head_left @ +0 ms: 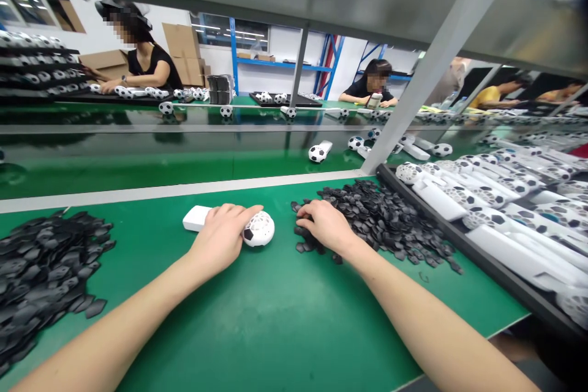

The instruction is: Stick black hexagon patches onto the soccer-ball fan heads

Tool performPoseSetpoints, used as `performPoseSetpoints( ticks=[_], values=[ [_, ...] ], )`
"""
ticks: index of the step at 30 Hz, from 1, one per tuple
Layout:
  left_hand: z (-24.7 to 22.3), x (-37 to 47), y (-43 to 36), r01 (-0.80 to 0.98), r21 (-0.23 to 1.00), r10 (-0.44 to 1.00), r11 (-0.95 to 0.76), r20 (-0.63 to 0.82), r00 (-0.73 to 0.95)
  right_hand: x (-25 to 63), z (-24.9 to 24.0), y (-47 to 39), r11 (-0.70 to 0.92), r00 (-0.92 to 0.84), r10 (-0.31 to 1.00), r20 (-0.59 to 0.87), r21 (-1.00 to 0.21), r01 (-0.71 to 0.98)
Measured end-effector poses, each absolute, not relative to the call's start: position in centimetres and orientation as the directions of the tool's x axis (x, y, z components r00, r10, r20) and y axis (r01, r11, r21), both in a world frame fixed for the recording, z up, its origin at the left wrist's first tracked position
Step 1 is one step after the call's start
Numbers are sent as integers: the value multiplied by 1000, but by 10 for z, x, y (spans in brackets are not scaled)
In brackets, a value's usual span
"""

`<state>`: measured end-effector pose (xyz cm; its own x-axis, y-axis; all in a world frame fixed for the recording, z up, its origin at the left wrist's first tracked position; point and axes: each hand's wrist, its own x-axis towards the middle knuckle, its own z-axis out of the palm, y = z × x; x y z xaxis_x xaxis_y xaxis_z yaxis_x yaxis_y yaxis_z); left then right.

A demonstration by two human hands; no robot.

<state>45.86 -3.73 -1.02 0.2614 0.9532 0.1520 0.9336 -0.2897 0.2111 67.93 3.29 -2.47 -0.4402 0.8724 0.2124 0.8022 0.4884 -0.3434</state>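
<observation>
My left hand [220, 236] is wrapped over a white device with a soccer-ball-patterned head [260, 229], which lies on the green work surface. Its pale handle sticks out to the left of my fingers, and the round head shows white openwork and a few black patches on the right. At the left edge of a heap of small black plastic pieces [390, 220], my right hand [324, 226] has its fingers curled down among them. Whatever sits between those fingertips is too small or hidden to make out.
Another heap of black pieces [50, 275] lies at the left. To the right, a black tray [482, 263] holds several white ball-headed devices. Beyond a pale ledge runs a green conveyor [206, 159] with more devices on it. A slanted metal post [441, 67] stands ahead; co-workers sit across.
</observation>
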Motion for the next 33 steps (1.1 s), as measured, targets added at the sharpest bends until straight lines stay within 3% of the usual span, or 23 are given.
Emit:
performPoseSetpoints(
  ticks=[8, 13, 16, 23, 27, 33],
  values=[
    [-10, 465, -41, 895, 307, 946, -323, 106, 305, 676, -22, 30, 513, -484, 857, 179, -391, 764],
    [-9, 464, -42, 874, 367, 946, -319, 63, 318, 670, -12, 16, 681, -613, 714, 337, -538, 497],
    [-8, 464, -44, 865, 385, 943, -323, 52, 329, 669, -8, 8, 686, -620, 689, 375, -614, 391],
    [-5, 468, -46, 836, 463, 949, -295, 39, 313, 668, -2, 0, 745, -727, 579, 369, -603, 287],
    [-10, 470, -44, 853, 442, 957, -279, 56, 284, 666, -4, -2, 739, -767, 543, 342, -628, 243],
    [-14, 473, -44, 856, 444, 962, -263, 59, 265, 662, -13, -3, 653, -734, 591, 334, -733, 192]
  ],
)
